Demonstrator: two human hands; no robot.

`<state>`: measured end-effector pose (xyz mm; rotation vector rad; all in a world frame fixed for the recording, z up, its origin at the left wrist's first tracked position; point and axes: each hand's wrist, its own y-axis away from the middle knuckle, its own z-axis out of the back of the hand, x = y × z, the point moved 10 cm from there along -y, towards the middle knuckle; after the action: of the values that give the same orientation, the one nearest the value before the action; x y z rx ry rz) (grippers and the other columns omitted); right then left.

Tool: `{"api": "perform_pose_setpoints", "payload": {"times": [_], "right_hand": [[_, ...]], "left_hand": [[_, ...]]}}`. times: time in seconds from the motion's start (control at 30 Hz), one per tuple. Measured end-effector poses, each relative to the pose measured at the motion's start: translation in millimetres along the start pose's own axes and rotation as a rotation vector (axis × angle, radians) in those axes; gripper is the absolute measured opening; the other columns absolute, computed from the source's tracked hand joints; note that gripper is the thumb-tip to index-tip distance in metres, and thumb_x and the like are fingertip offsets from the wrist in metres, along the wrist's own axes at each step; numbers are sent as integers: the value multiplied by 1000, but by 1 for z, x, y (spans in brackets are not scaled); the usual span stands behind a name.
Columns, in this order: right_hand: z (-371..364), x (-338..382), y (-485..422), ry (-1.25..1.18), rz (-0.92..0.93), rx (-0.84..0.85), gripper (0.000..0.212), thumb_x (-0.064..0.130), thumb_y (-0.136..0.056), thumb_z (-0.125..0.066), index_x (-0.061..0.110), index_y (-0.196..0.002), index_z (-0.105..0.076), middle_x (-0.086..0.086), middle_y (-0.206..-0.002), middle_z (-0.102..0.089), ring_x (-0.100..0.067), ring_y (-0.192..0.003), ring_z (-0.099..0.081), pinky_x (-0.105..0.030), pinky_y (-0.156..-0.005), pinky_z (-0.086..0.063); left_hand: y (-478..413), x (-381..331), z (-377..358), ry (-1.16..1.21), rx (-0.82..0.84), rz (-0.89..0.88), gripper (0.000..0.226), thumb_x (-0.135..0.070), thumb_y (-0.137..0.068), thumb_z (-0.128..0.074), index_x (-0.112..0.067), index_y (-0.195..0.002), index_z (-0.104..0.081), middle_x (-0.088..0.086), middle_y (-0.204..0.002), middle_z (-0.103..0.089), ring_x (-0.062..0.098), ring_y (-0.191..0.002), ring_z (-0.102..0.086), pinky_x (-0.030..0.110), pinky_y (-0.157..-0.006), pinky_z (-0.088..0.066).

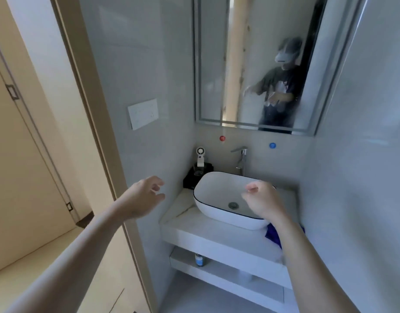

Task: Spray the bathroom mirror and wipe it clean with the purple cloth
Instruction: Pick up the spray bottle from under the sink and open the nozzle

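- We are holding our left hand [147, 195] out in front of the door frame, fingers loosely curled and apart, gripping nothing.
- We are holding our right hand [262, 199] over the basin [215, 199], fingers bent inward in a loose curl, also carrying nothing.
- The purple cloth [273, 236] is lying on the tabletop [194, 229] just to the right of the basin, at the front edge, and our right forearm is covering most of it, so only a bunched corner is showing.
- We are judging the cloth to be soft, light and floppy; pinching it anywhere in the bunched middle should be enough, and it should gather up easily in one hand.
- A small bottle [199, 259] is standing on the shelf [228, 272] beneath the tabletop; we cannot tell whether it is the sprayer, since its top is hidden.
- If it is, we are expecting a rigid, fairly light bottle, possibly slick, best taken around the neck or body.
- The mirror [262, 64] is hanging above the tap [242, 157], and its glass is looking hazy and streaked, so we are judging that wiping is not yet done.
- A small white fan [200, 157] is standing in a dark holder at the left of the basin, well clear of the cloth.
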<state>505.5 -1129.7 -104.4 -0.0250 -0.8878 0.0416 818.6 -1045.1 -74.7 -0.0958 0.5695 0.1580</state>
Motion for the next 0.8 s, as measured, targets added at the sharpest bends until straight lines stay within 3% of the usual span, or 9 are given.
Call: {"api": "perform_pose_setpoints", "payload": {"times": [0.07,0.17,0.33,0.47,0.63,0.8], "right_hand": [[22,-7,-11,17,-27,-90,27,15,-88,-59,3,-111,-68,-14,-113,-71,-32,-108,-63,-36,-85,-48],[49,-20,-28,-8,-43,-181,19,18,-88,-63,17,-106,-69,2,-103,-67,-22,-108,-64,-28,-84,-43],[65,-33,-58,-48,-33,-277,24,14,-89,-63,14,-112,-70,2,-107,-68,-17,-102,-63,-26,-87,-42],[57,-48,-104,-67,-28,-279,24,16,-88,-64,18,-111,-70,4,-110,-69,-15,-103,-66,-29,-94,-48],[52,-59,-180,-71,-28,-241,22,20,-91,-62,21,-113,-67,5,-115,-67,-13,-107,-64,-26,-86,-47],[66,-70,-251,-70,-42,-226,20,15,-92,-62,16,-111,-69,2,-114,-68,-15,-105,-64,-24,-85,-43]], "left_hand": [[-29,-14,-2,13,3,-63,36,-21,-91,-62,-17,-126,-59,5,-118,-62,24,-106,-60,29,-88,-45],[-68,-29,-10,64,8,-110,35,-19,-88,-62,-17,-123,-61,4,-115,-63,25,-106,-60,31,-92,-45],[-120,-42,-36,119,19,-171,33,-20,-84,-61,-22,-117,-62,0,-112,-64,20,-103,-62,34,-95,-48],[-171,-51,-59,124,45,-206,32,-21,-83,-60,-28,-114,-60,-6,-109,-63,13,-100,-61,31,-92,-48],[-245,-71,-80,122,81,-228,29,-20,-85,-60,-27,-113,-61,-6,-107,-63,10,-98,-62,30,-89,-48],[-316,-92,-96,188,115,-211,39,-35,-76,-54,-28,-113,-62,-8,-106,-65,9,-97,-64,34,-93,-50]]}}
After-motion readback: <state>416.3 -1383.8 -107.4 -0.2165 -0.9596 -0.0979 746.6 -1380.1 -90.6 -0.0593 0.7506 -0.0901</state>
